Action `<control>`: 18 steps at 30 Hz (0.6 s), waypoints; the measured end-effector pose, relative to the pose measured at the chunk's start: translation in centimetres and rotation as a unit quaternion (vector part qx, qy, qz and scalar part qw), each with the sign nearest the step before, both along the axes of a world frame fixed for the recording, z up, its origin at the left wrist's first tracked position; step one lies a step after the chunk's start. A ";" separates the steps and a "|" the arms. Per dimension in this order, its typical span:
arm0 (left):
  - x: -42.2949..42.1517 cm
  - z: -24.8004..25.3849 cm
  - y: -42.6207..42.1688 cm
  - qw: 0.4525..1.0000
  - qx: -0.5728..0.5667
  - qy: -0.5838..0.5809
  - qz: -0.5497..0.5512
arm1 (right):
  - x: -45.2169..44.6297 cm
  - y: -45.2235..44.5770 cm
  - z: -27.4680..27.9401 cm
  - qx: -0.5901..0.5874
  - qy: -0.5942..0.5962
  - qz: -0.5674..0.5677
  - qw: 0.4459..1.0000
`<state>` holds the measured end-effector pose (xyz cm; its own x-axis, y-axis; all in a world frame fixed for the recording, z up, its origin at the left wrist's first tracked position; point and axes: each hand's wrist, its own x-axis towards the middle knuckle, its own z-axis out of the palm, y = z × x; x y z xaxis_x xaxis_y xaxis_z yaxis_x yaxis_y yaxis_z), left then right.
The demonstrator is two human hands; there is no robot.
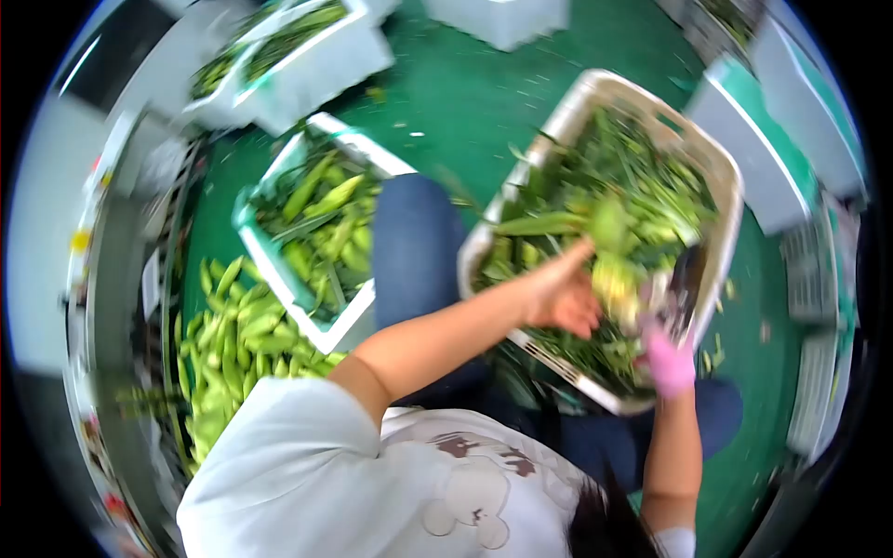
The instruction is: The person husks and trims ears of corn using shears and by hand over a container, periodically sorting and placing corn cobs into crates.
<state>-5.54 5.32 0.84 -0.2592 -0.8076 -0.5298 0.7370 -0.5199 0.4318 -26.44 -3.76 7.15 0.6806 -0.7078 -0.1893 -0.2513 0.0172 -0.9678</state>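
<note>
My left hand is bare and stretched over the crate, its thumb and fingers apart. Right beside its fingers is a blurred ear of corn, pale yellow at the lower end with green husk above; whether the hand touches it I cannot tell. My right hand, in a pink glove, is closed at the crate's near right side. A dark, blade-like thing rises beyond the glove, smeared by motion, so its kind is unclear. Both hands are above a beige plastic crate filled with green husks and leaves.
Left of my knee stands a white foam box holding corn ears and leaves. A large pile of green corn ears lies on the green floor. More foam boxes stand at the back, others at right. Shelving lines the left.
</note>
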 end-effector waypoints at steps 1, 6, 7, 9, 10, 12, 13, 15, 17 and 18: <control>-0.8 0.7 1.7 0.996 0.004 0.068 -0.054 | 0.5 0.0 -0.8 -0.132 0.005 0.115 0.985; -0.2 0.2 9.0 0.987 -0.068 0.056 0.138 | 4.1 6.7 2.6 -0.527 -0.083 0.367 0.762; 1.8 1.8 11.6 0.975 -0.089 0.093 0.181 | 3.9 6.6 2.0 -0.528 -0.118 0.384 0.748; 6.1 1.5 18.6 0.919 -0.126 0.037 0.371 | 2.5 5.6 -1.2 -0.481 -0.140 0.343 0.795; 8.9 0.5 23.3 0.890 -0.145 0.020 0.431 | 1.5 5.2 -3.3 -0.404 -0.137 0.301 0.853; 10.8 4.1 33.3 0.771 0.038 -0.186 0.608 | 1.6 4.5 -6.6 -0.293 -0.152 0.230 0.916; 12.9 1.9 40.8 0.785 0.045 -0.152 0.598 | 2.2 4.3 -6.5 -0.269 -0.114 0.227 0.929; 13.1 1.9 51.9 0.616 0.206 -0.184 0.738 | 3.3 3.1 -10.2 -0.147 -0.123 0.158 0.969; 13.8 -2.9 66.0 0.449 0.308 -0.239 0.804 | 5.1 5.9 -6.8 -0.122 -0.012 0.072 0.990; 13.9 -5.7 74.5 0.381 0.302 -0.241 0.840 | 4.3 4.5 -8.1 -0.066 -0.008 0.079 0.995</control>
<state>8.38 79.84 -4.90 0.5994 0.6879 -0.4093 0.1594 0.3985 0.9032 -22.14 0.72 -0.98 0.7871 -0.6103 -0.0893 -0.2246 -0.1488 -0.9630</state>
